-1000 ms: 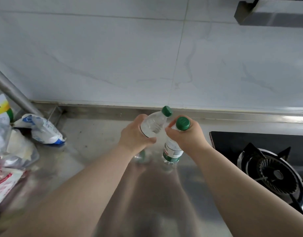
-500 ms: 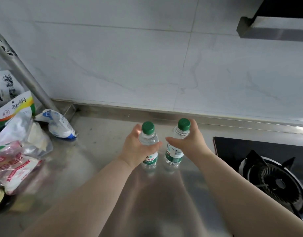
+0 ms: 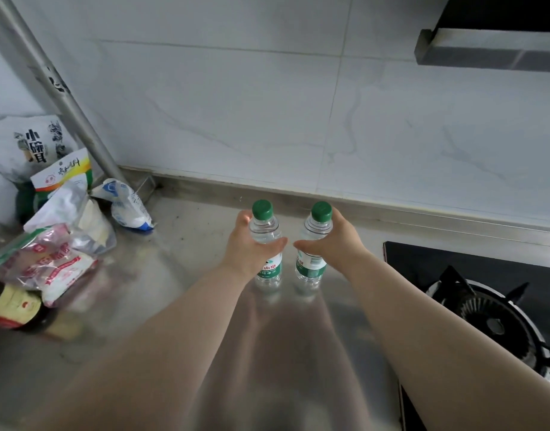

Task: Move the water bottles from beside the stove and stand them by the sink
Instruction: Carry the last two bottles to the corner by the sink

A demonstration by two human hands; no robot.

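On the steel tabletop point(image 3: 174, 275), stove point(image 3: 485, 321) at 3 o'clock: left bottle point(image 3: 267, 227), upright, water-filled, wrapped by left hand point(image 3: 252, 253) fingers point(image 3: 242, 219); right bottle point(image 3: 311, 269), likewise, wrapped by right hand point(image 3: 339, 241) fingers point(image 3: 337, 215).

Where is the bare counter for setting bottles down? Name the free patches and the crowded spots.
Free: the steel counter between the food packets and the left bottle, and the strip behind both bottles up to the wall. Crowded: the left edge with packets; the stove fills the right.

Burner point(image 3: 497, 325) half off the right edge; sauce bottle point(image 3: 15, 309) off the left
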